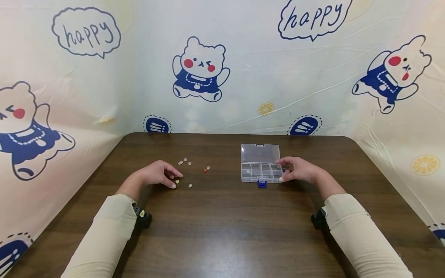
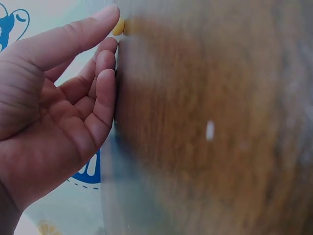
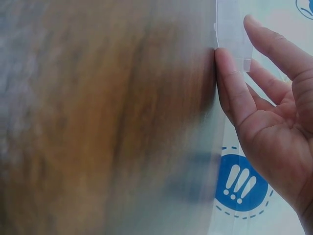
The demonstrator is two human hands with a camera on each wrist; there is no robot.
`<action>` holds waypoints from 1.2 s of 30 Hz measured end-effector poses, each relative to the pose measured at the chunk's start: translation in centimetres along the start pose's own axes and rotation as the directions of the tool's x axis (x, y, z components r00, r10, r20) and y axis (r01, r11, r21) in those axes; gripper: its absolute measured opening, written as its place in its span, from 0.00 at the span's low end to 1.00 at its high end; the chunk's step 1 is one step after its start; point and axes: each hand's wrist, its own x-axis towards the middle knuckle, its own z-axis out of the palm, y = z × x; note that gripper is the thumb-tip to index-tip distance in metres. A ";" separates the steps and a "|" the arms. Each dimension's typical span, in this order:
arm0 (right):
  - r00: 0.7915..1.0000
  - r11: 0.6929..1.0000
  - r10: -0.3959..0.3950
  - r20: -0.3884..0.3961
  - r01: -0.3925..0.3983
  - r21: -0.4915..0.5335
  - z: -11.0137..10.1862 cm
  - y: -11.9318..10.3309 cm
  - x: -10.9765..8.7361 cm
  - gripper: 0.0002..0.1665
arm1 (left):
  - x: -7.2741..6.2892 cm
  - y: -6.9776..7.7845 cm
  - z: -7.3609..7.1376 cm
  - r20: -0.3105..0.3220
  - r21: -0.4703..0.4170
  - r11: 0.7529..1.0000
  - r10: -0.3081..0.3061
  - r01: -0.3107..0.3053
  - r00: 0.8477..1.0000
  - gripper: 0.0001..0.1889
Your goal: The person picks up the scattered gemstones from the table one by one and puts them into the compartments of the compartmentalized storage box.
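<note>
My left hand (image 1: 157,173) rests low over the table on the left. Its thumb and forefinger stand apart around a small yellow stone (image 1: 177,181), which shows beside the thumb tip in the left wrist view. Several other little stones lie nearby: clear ones (image 1: 190,185) and a reddish-brown one (image 1: 205,170). Over at the right, my right hand (image 1: 301,170) holds the right end of a clear plastic compartment box (image 1: 252,177), thumb at the front corner and fingers toward the hinge. The box's lid (image 1: 260,153) is raised, and its blue latch (image 1: 262,184) hangs in front.
The brown wooden table (image 1: 222,220) spreads out beneath both arms. Around it hangs a pale cloth (image 1: 243,69) printed with bears. A black device (image 1: 144,219) is strapped to each wrist.
</note>
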 end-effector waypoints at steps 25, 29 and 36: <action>1.000 1.000 -0.004 0.004 0.004 -0.001 -0.1 0.3 0.2 0.45 | 0.5 -0.3 0.4 0.003 0.018 0.997 0.070 -0.070 0.998 0.11; 1.000 1.000 -0.004 0.004 0.004 0.001 -0.1 0.4 0.3 0.45 | 0.6 -0.3 0.4 0.007 0.000 0.998 0.068 -0.068 0.998 0.10; 1.000 1.000 -0.004 0.005 0.004 0.006 -0.1 0.3 0.2 0.45 | 0.4 -0.1 0.4 0.006 -0.034 0.997 0.063 -0.063 0.998 0.09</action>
